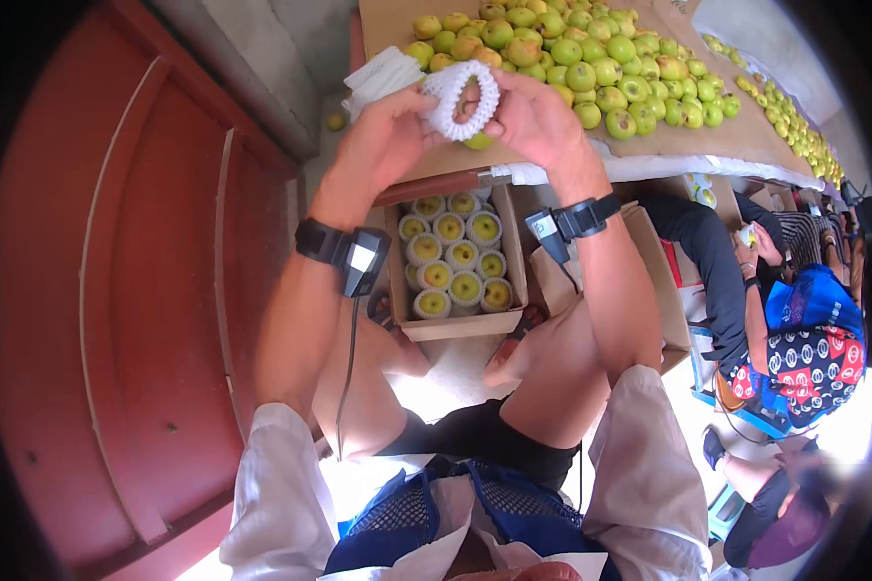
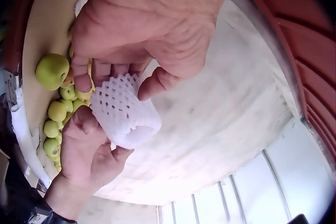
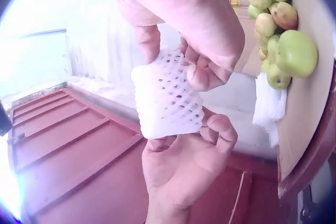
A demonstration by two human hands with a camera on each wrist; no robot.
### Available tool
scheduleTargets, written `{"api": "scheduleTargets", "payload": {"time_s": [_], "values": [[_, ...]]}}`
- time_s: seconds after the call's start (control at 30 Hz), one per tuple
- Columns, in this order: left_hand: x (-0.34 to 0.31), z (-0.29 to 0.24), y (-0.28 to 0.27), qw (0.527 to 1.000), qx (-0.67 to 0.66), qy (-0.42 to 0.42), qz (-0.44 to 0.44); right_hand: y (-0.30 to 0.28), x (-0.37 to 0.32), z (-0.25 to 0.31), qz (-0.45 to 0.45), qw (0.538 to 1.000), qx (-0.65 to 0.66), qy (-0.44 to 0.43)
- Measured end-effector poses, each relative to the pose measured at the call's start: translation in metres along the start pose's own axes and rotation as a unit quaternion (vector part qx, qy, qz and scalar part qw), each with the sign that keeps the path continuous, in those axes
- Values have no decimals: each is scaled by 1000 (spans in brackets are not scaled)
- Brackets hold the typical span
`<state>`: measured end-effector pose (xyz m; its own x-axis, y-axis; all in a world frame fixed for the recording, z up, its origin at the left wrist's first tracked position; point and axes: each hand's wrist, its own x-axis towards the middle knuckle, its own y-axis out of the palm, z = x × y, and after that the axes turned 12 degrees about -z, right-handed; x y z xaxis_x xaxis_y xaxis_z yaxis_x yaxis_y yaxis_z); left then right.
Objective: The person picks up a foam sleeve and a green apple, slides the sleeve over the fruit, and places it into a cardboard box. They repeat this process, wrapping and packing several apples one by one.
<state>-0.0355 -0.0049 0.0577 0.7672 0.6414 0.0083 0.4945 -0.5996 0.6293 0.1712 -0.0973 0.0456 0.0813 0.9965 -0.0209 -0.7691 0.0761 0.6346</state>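
Note:
Above the near edge of the table, both hands hold a white foam fruit net (image 1: 463,101) stretched into a ring. My left hand (image 1: 393,134) pinches one side between thumb and fingers. On the opposite side, my right hand (image 1: 543,124) grips the rim. The left wrist view shows the net (image 2: 126,109) as a short tube with its mouth spread, and the right wrist view shows its diamond mesh (image 3: 170,98). A green apple (image 1: 478,141) lies on the table just below the net. Flattened white foam nets (image 1: 383,79) are piled beside my left hand.
Many yellow-green apples (image 1: 601,73) cover the cardboard-topped table (image 1: 746,140). Below its edge, a cardboard box (image 1: 417,329) holds netted apples between the legs. A red door (image 1: 155,290) stands at left. Other people sit at right, one with a patterned blue top (image 1: 814,358).

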Motion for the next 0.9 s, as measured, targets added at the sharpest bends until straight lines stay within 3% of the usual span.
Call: {"api": "scheduleTargets", "payload": {"time_s": [0.17, 0.47, 0.67, 0.77, 0.9], "values": [[23, -8, 10, 998, 51, -9, 37, -11, -7, 10, -22, 999, -19, -28], [45, 33, -23, 989, -9, -141, -49, -43, 0, -2, -193, 976, -100, -23], [59, 57, -36, 984, 13, -140, -107, -62, 11, -20, -266, 947, -180, -27], [65, 60, -45, 992, 30, -102, -70, -50, 10, -24, -289, 935, -204, -33], [66, 63, -41, 986, 56, -96, -127, -57, 21, -29, -311, 914, -257, -45]]}}
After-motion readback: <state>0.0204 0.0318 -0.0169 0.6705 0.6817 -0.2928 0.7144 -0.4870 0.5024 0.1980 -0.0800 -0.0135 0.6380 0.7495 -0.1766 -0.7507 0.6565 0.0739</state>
